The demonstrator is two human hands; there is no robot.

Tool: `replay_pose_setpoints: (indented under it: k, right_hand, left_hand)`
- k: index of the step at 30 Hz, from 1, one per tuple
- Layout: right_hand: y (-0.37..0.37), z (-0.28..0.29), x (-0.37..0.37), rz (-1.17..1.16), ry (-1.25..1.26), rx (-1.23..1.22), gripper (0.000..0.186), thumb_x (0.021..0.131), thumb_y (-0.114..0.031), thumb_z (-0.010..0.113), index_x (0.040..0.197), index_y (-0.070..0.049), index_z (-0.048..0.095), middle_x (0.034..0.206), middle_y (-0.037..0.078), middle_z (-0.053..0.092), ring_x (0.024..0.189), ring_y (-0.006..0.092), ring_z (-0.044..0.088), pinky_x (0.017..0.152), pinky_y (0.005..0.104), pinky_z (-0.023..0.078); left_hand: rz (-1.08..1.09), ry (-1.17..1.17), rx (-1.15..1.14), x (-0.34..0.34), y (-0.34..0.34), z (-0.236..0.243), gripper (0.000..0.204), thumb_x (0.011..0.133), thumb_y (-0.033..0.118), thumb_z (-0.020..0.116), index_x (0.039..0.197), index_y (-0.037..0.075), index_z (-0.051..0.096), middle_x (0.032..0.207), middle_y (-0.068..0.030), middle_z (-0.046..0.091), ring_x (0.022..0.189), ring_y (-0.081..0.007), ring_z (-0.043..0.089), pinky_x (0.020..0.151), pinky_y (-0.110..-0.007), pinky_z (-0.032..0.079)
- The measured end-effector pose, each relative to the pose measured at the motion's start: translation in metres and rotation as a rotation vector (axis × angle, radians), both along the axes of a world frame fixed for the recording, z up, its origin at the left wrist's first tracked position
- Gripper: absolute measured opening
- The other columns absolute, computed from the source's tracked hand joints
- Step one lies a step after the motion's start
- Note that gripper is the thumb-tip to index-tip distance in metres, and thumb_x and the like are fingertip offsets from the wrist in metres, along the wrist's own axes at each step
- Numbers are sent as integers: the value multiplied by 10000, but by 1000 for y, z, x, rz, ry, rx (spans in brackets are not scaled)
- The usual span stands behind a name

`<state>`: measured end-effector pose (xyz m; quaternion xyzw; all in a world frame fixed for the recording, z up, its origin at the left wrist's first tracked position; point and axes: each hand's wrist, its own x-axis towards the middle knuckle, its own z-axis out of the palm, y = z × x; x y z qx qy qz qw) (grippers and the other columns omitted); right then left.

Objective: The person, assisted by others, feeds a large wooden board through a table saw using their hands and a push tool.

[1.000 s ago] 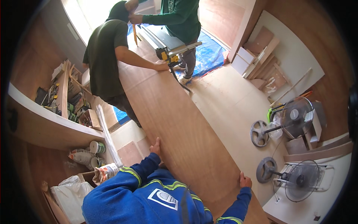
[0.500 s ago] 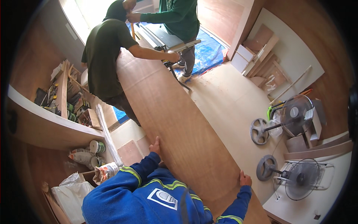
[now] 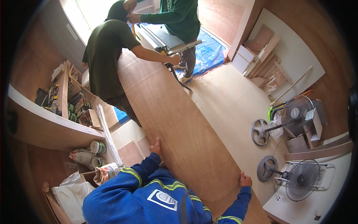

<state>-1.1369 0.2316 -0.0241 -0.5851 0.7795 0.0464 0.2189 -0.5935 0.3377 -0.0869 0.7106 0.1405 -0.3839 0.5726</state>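
A long, reddish-brown plywood sheet (image 3: 179,127) stretches from beneath my chest to the far workers. My left hand (image 3: 155,147) grips its left edge, thumb lying on top and the other fingers mostly hidden. On the opposite edge, nearer to me, my right hand (image 3: 245,179) is closed with its fingers partly out of sight below. Blue sleeves with yellow-green bands cover both my arms. At the far end a person in a dark shirt (image 3: 108,63) leans over the sheet, one arm reaching across it toward a table saw (image 3: 158,35).
A person in a green sleeve (image 3: 156,18) stands behind the saw, over a blue tarp (image 3: 207,48). Two fans, one upright (image 3: 294,114) and one lower (image 3: 301,179), stand at right. Board offcuts (image 3: 261,56) lean on the right wall. Tools and a paint can (image 3: 97,146) lie left.
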Motion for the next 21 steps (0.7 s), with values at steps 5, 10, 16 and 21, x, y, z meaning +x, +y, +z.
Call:
replay_pose_setpoints:
  k: [5,10,16,21]
  right_hand:
    - [-2,-2,2,2,-7,-6,787,851,-722,454,782,20,709,790,254,674,807,426,652,744,490,482]
    - [-4,5,6,-10,-40,22,788,851,-719,455,796,25,709,806,263,673,816,424,652,748,489,482]
    - [-2,1,2,-17,-21,6,793,841,-737,447,826,6,723,861,248,686,880,414,658,790,482,490]
    - [-4,1,4,-15,-17,22,800,839,-745,448,798,9,714,832,240,686,839,404,658,769,478,490]
  left_hand:
    - [-6,-65,72,12,10,-33,834,850,516,693,1366,-59,380,1277,-207,548,1067,-324,620,888,-432,543]
    - [-15,-70,92,15,11,-38,845,845,519,697,1369,-63,381,1281,-209,546,1075,-328,616,898,-436,539]
    - [-5,-52,76,2,1,-3,846,844,523,694,1372,-60,382,1279,-210,544,1083,-330,609,906,-442,534]
    - [-5,-56,73,10,7,-24,850,842,525,697,1378,-51,378,1282,-206,541,1089,-327,604,902,-442,534]
